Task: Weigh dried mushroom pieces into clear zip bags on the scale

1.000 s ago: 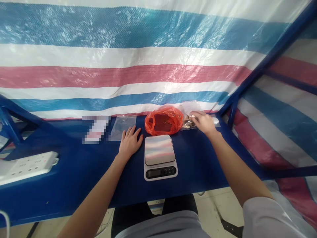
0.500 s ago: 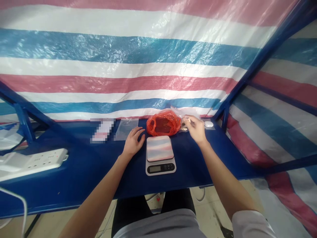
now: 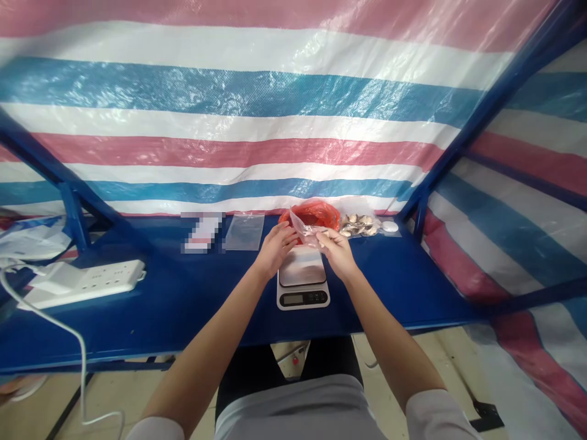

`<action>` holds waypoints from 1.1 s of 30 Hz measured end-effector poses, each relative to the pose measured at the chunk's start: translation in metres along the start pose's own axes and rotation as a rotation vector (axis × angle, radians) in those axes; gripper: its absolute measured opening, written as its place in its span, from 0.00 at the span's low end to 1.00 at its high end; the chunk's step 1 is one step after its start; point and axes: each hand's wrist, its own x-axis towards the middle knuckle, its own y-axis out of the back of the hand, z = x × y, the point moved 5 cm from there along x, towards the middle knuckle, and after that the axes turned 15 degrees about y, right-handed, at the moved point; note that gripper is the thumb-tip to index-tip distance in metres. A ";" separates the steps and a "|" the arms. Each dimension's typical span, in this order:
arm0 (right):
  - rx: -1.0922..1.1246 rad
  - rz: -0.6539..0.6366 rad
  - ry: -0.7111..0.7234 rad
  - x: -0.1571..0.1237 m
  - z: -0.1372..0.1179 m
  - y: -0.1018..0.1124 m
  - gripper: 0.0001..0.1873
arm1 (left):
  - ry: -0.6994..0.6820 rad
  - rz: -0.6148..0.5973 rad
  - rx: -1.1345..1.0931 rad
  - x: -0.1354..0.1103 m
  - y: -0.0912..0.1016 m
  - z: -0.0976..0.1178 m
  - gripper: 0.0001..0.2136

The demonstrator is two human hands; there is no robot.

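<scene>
My right hand (image 3: pixel 334 245) pinches a clear plastic bag (image 3: pixel 302 230) above the back of the kitchen scale (image 3: pixel 302 266). Facing it, my left hand (image 3: pixel 278 245) has its fingers stretched out beside the bag's left side; whether the fingertips touch the film I cannot tell. Behind the bag and partly covered by it lies an open red plastic bag (image 3: pixel 323 211). To the right of that, a clear bag with several round, shiny metallic pieces (image 3: pixel 360 225) rests on the table. The scale's display (image 3: pixel 292 299) is too small to read.
A flat clear zip bag (image 3: pixel 245 232) and a blurred-out paper (image 3: pixel 202 232) lie left on the blue table (image 3: pixel 183 305). A white round object (image 3: pixel 389 226) sits far right. At left is a white power strip (image 3: pixel 110 278) with a cable. Striped sheeting (image 3: pixel 257 140) hangs behind.
My right hand has moved left from the bag of metallic pieces and now holds a clear bag over the scale. My left hand has come in toward it. The view has shifted slightly.
</scene>
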 end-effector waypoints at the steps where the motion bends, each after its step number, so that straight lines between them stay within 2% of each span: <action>1: 0.025 -0.007 -0.015 -0.002 0.002 -0.002 0.15 | 0.034 -0.010 -0.050 0.000 -0.001 -0.002 0.17; 7: 0.103 0.030 -0.063 -0.005 0.009 -0.006 0.16 | 0.165 -0.039 -0.167 0.002 0.001 -0.009 0.11; 9: 0.111 0.031 -0.083 -0.005 0.010 -0.006 0.17 | 0.167 -0.062 -0.169 0.006 0.002 -0.010 0.11; 11: 0.102 0.031 -0.089 -0.005 0.012 -0.005 0.18 | 0.115 -0.056 -0.162 0.010 0.005 -0.008 0.11; 14: 0.042 0.019 -0.081 -0.004 0.015 0.000 0.20 | 0.021 0.023 -0.165 0.012 0.013 -0.002 0.13; 18: -0.025 -0.026 -0.090 0.000 0.016 0.008 0.23 | -0.093 0.080 -0.147 0.007 0.021 0.013 0.15; 22: -0.036 -0.054 -0.054 0.010 0.008 0.008 0.22 | -0.202 0.051 0.044 -0.002 0.025 0.036 0.19; 28: -0.115 -0.102 -0.034 0.032 -0.002 -0.017 0.23 | -0.295 0.019 0.509 -0.011 0.032 0.073 0.22; 30: -0.160 -0.137 -0.049 0.037 0.000 -0.026 0.23 | -0.285 0.000 0.630 -0.010 0.035 0.080 0.21; 33: -0.241 -0.235 -0.040 0.042 0.008 -0.037 0.20 | -0.224 -0.048 0.681 -0.003 0.042 0.080 0.21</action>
